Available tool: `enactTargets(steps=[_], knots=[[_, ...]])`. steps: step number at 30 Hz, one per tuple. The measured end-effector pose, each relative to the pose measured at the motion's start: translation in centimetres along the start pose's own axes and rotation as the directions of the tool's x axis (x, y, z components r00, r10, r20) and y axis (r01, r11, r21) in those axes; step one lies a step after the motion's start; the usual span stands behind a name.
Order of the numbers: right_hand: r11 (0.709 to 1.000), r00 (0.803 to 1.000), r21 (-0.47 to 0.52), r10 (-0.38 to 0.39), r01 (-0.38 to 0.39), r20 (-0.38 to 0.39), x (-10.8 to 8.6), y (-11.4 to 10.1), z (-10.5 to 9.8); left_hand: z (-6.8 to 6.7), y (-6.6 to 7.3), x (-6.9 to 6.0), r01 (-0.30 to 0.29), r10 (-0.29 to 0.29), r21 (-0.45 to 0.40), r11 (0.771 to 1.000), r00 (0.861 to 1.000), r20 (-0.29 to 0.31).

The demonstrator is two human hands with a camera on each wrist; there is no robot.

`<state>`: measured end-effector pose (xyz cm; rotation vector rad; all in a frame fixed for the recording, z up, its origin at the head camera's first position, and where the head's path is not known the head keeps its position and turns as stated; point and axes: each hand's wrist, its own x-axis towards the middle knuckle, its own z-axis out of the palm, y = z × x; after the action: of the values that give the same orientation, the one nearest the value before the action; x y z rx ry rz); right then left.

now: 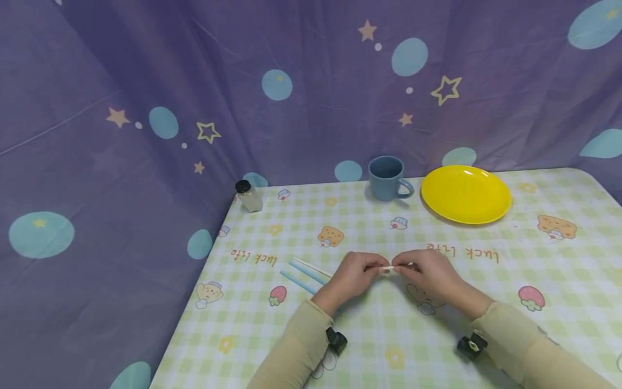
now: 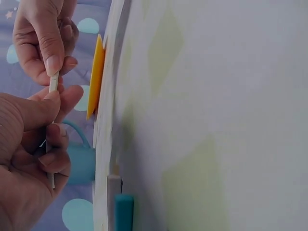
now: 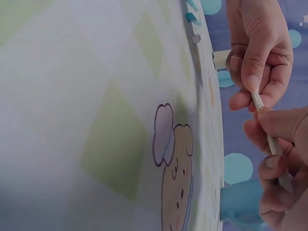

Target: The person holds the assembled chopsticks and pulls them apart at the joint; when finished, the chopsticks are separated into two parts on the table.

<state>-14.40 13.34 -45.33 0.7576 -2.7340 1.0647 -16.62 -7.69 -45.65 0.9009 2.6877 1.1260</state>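
Both hands meet above the table around one thin white stick (image 1: 387, 268). My left hand (image 1: 351, 276) pinches it between thumb and fingers; in the left wrist view that hand (image 2: 31, 139) has its lower fingers curled round the stick's length. My right hand (image 1: 433, 273) pinches the stick close beside the left fingertips, and in the right wrist view its fingers (image 3: 284, 159) also curl along the white stick (image 3: 275, 144). Left of my left wrist, two blue sticks (image 1: 297, 282) and a white stick (image 1: 311, 267) lie on the cloth, partly hidden by the forearm.
A blue mug (image 1: 385, 181) stands at the table's back edge, with a yellow plate (image 1: 466, 194) to its right. At the back left corner is a small jar with a black lid (image 1: 249, 197). A purple curtain (image 1: 311, 124) hangs behind the checked tablecloth (image 1: 359, 335).
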Motion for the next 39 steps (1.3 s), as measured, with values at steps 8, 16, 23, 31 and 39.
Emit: enactTargets(steps=[8,16,23,31,39], knots=[[1.0,0.999,0.01,0.013,-0.013,0.029,-0.1,0.1,-0.4,0.1,0.3,0.0,-0.019,0.018,-0.038,0.999,1.0,-0.015],[0.999,0.999,0.053,0.01,-0.012,0.049,-0.1,0.1,-1.1,0.2,0.5,0.1,-0.041,0.041,-0.038,0.998,0.999,-0.02],[0.998,0.998,0.063,0.019,-0.022,0.061,-0.1,0.5,-1.1,0.4,0.5,0.2,-0.069,0.069,-0.017,0.997,0.997,-0.028],[0.998,0.997,0.046,0.037,-0.04,0.068,-0.3,0.5,-1.1,0.6,0.3,0.3,-0.074,0.074,-0.011,0.997,0.997,-0.024],[0.999,0.996,0.02,0.03,-0.032,0.08,-0.4,0.6,-1.1,0.7,0.5,0.4,-0.056,0.056,0.023,0.998,0.998,-0.006]])
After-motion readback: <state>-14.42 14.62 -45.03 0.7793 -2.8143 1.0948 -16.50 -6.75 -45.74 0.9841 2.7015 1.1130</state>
